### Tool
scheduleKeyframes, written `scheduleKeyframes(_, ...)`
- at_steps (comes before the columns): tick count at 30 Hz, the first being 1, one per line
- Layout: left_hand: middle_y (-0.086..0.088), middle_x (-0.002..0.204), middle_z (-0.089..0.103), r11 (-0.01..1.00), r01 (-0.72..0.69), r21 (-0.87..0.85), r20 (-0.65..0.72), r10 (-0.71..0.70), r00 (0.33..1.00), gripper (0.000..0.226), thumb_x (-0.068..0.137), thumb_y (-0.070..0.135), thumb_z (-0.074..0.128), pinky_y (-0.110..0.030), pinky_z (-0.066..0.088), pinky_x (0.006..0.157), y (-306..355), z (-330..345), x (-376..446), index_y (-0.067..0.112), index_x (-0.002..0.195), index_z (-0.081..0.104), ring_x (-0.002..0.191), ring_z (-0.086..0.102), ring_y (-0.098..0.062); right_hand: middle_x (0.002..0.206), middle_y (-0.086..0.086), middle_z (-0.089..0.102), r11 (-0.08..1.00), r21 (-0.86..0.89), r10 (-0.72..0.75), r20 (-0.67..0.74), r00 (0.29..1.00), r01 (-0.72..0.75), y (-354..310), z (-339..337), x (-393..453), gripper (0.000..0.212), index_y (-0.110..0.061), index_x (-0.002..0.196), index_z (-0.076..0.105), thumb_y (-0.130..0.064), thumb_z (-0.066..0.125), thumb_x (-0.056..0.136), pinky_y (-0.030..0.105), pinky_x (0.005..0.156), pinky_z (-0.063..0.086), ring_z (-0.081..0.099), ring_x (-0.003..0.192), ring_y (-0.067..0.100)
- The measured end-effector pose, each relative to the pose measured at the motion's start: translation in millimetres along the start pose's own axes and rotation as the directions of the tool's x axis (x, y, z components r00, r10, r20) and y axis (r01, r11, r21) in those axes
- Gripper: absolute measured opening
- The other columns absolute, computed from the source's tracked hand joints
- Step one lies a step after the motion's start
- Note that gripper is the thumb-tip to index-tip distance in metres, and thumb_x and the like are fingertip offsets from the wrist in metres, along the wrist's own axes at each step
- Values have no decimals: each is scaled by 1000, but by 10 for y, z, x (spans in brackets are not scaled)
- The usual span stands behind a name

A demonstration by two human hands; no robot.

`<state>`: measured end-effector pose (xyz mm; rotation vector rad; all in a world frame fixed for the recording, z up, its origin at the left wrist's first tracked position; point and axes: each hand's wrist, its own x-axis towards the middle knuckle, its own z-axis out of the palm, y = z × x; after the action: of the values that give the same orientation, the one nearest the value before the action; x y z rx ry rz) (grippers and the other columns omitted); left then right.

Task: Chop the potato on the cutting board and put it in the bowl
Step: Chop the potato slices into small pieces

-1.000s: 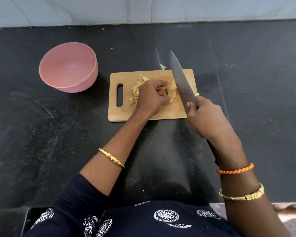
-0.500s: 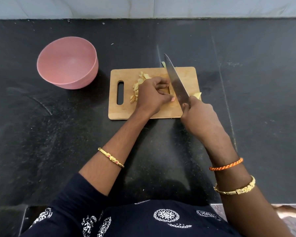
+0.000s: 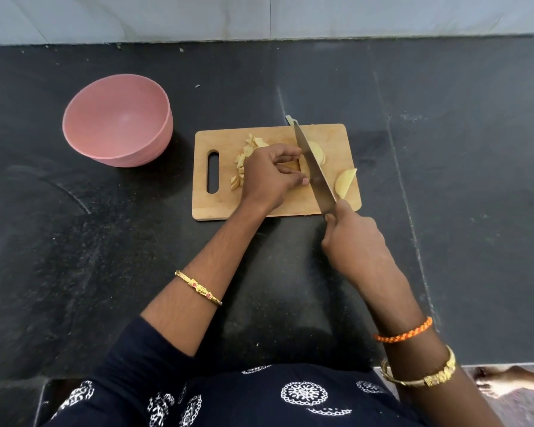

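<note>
Two hands work over the cutting board (image 3: 222, 208). The left hand (image 3: 267, 177) has its fingers curled, fingertips (image 3: 305, 181) pressing down on the potato piece under them just left of the blade; most of that piece is hidden by the hand. The right hand (image 3: 353, 241) grips the knife (image 3: 313, 167) at its handle, fingers wrapped round it, just off the board's near edge. Compared with half a second ago, the right hand has drawn back toward the near edge and more of the blade shows; a stack of slices (image 3: 316, 151) now lies uncovered right of the blade, and the potato half (image 3: 345, 183) at the board's right edge is in plain sight.

The knife's long axis runs from the near-right of the board to its far edge, tip pointing away from the person and slightly left. The potato half lies with its cut face turned to the right. Chopped bits (image 3: 244, 160) lie in a loose heap near the middle of the board, left of the left hand, between it and the handle slot. One scrap (image 3: 289, 119) sits on the counter (image 3: 444, 149) just past the board's far edge. The pink bowl (image 3: 117, 131) stands on the counter left of the board, apart from it.
</note>
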<state>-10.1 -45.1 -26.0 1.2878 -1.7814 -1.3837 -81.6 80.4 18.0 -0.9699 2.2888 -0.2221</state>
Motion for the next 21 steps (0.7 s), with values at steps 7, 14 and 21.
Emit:
scheduleKeyframes(7,-6,103,69,999,44,-5,-8,-44,999,48,59,3,85,-24,58,76,11,-19,-2,8,104,69,72,70,-9,97,14,54,998,64,-19,1,1000,19,49,-189,-182,18,-16,97,42,-31,34,100,42,75,49,57,87,34)
scheduleKeyframes(14,-3,98,70,999,47,2,-23,-47,999,46,58,6,87,-25,57,79,30,-1,-5,8,101,70,84,69,-14,111,16,56,995,91,-29,-46,999,33,-119,-254,27,28,-12,118,47,-30,35,101,41,82,48,54,94,31)
scheduleKeyframes(21,3,97,66,999,44,27,1,-44,999,46,63,5,84,-15,54,75,62,-23,-8,8,107,68,81,68,-10,99,10,50,994,109,-19,-17,1000,20,-137,-183,88,29,-13,123,47,-28,36,101,38,80,44,48,86,26)
